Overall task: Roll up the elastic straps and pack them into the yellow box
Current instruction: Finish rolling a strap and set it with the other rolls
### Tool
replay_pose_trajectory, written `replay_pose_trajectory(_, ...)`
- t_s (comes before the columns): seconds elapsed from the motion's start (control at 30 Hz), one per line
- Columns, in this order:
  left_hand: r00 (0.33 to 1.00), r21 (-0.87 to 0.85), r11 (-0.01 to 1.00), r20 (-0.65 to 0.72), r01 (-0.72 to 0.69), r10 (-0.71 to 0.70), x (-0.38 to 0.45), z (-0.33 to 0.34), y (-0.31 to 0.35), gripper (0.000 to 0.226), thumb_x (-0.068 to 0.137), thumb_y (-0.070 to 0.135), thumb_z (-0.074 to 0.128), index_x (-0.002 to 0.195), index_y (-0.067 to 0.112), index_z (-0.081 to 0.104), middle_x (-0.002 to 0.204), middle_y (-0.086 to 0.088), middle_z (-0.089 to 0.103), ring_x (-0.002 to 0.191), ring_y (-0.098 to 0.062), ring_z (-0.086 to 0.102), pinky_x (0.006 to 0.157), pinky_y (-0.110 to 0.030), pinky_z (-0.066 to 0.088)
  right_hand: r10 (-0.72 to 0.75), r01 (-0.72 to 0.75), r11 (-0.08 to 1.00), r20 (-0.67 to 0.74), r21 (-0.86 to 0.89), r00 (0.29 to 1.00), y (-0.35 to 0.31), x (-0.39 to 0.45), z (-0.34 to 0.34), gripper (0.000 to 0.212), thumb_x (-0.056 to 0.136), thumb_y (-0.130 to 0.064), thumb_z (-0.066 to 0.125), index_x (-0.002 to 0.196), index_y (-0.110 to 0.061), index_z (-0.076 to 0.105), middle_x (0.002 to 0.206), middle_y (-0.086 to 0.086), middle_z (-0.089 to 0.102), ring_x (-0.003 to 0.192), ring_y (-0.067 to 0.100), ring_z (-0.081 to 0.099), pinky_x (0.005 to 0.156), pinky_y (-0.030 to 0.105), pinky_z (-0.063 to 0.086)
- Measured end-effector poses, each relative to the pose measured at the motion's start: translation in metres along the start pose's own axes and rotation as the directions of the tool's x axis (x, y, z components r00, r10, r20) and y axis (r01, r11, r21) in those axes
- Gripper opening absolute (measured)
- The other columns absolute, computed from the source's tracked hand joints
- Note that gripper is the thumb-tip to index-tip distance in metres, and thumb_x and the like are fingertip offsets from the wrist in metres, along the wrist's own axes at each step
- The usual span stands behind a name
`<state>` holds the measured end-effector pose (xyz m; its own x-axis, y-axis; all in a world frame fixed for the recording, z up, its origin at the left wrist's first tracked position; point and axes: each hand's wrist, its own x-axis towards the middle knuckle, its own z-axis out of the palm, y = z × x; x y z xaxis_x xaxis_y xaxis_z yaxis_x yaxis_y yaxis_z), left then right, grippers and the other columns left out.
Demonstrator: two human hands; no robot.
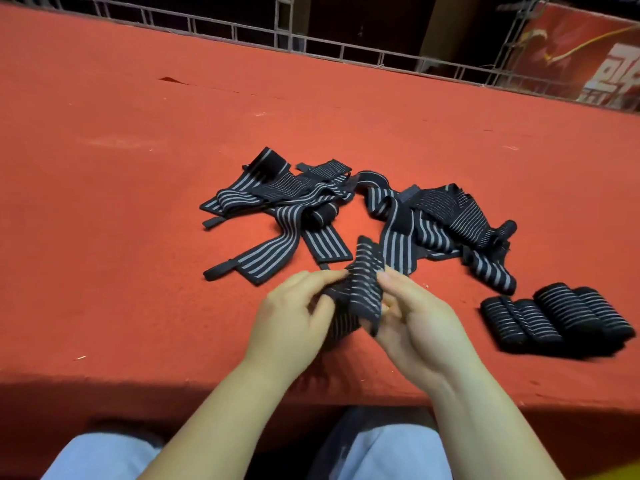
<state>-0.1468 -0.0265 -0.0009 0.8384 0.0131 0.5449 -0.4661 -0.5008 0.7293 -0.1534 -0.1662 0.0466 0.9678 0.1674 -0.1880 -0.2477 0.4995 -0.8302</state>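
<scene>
Black, grey-striped straps (356, 299); red table (138, 168).

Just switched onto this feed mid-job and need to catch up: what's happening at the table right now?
A person seated at the red table holds one black elastic strap with grey stripes between both hands, the left hand and right hand each pinching a side of it above the near edge. A loose pile of unrolled straps lies just beyond the hands. A cluster of rolled straps sits on the right. A sliver of yellow shows at the bottom right corner; whether that is the box cannot be told.
</scene>
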Motion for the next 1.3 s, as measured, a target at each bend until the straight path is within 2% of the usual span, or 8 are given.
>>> replay_pose_trajectory(0.2,0.995,0.211,0.972,-0.024,0.103,-0.1,0.001,-0.006,-0.01,0.035,0.075,0.015,0.049,0.102,0.021,0.071,0.086,0.006,0.065,0.078,-0.016,0.059,0.07,-0.02,0.039,-0.05,0.034,0.989,-0.109,-0.146,0.993,0.005,-0.002,-0.002,0.022,0.085,0.002,0.059,0.103,-0.01,0.063,0.078,0.0,0.071,0.06,0.005,0.063,0.052,0.014,0.049)
replay_pose_trajectory(0.4,0.951,0.341,0.917,0.149,0.206,-0.269,0.004,-0.024,-0.027,0.048,0.08,0.005,0.054,0.115,0.036,0.062,0.11,0.009,0.057,0.113,-0.015,0.051,0.099,-0.03,0.039,-0.298,0.252,0.941,-0.199,-0.225,0.934,-0.017,-0.003,-0.011,0.028,0.081,0.003,0.063,0.101,-0.017,0.063,0.075,0.001,0.055,0.063,0.007,0.057,0.052,0.014,0.048)
replay_pose_trajectory(0.6,0.959,-0.418,0.874,0.236,0.248,-0.159,0.01,-0.016,0.038,0.035,0.083,0.01,0.059,0.109,0.033,0.059,0.109,0.009,0.064,0.094,-0.001,0.062,0.084,-0.014,0.047,-0.436,0.337,0.827,-0.135,-0.449,0.89,0.0,0.0,-0.002,0.031,0.079,0.007,0.067,0.099,-0.015,0.058,0.064,-0.008,0.057,0.056,0.001,0.055,0.054,0.013,0.046)
replay_pose_trajectory(0.83,0.799,-0.655,0.513,0.249,0.555,-0.548,0.014,-0.009,0.038,0.017,0.081,0.002,0.066,0.097,0.009,0.065,0.078,0.0,0.073,0.068,-0.007,0.068,0.057,-0.016,0.051,-0.373,0.363,0.816,0.069,-0.449,0.925,0.014,-0.005,0.007,0.025,0.086,0.008,0.058,0.098,-0.013,0.063,0.085,0.0,0.074,0.083,0.005,0.068,0.074,0.015,0.051)
replay_pose_trajectory(0.93,0.767,-0.674,0.421,0.358,0.606,-0.532,0.015,-0.013,0.034,0.019,0.078,0.007,0.065,0.097,0.006,0.067,0.083,-0.007,0.073,0.071,-0.014,0.067,0.063,-0.023,0.055,-0.494,0.438,0.624,0.107,-0.647,0.863,0.01,0.003,-0.001,0.03,0.084,-0.009,0.069,0.107,-0.027,0.059,0.103,-0.012,0.068,0.094,-0.004,0.061,0.085,0.013,0.046)
replay_pose_trajectory(1.1,0.786,-0.72,0.371,0.394,0.586,-0.476,0.029,-0.035,0.041,0.015,0.082,0.005,0.057,0.096,0.004,0.064,0.071,-0.004,0.07,0.057,-0.009,0.065,0.051,-0.017,0.051,0.01,0.223,0.762,0.356,-0.608,0.935,-0.005,0.024,-0.005,0.026,0.076,-0.032,0.065,0.098,-0.019,0.066,0.096,-0.003,0.07,0.089,0.006,0.065,0.082,0.02,0.049)
replay_pose_trajectory(1.2,0.793,-0.708,0.476,0.195,0.521,-0.578,0.038,-0.057,0.019,0.011,0.085,0.0,0.057,0.092,0.005,0.064,0.066,-0.001,0.071,0.055,-0.007,0.065,0.051,-0.015,0.051,0.341,0.035,0.636,0.322,-0.771,0.883,-0.018,0.032,-0.016,0.022,0.068,-0.021,0.079,0.087,-0.014,0.072,0.094,0.005,0.072,0.086,0.016,0.067,0.083,0.027,0.052)
replay_pose_trajectory(1.3,0.787,-0.453,0.71,-0.031,0.539,-0.617,0.034,-0.075,-0.021,0.015,0.083,0.001,0.063,0.079,0.015,0.063,0.06,0.001,0.067,0.05,-0.005,0.061,0.049,-0.014,0.048,0.324,-0.043,0.452,0.119,-0.891,0.938,-0.039,0.042,-0.028,0.025,0.061,-0.031,0.082,0.069,-0.012,0.069,0.076,0.003,0.071,0.069,0.015,0.064,0.071,0.026,0.05)
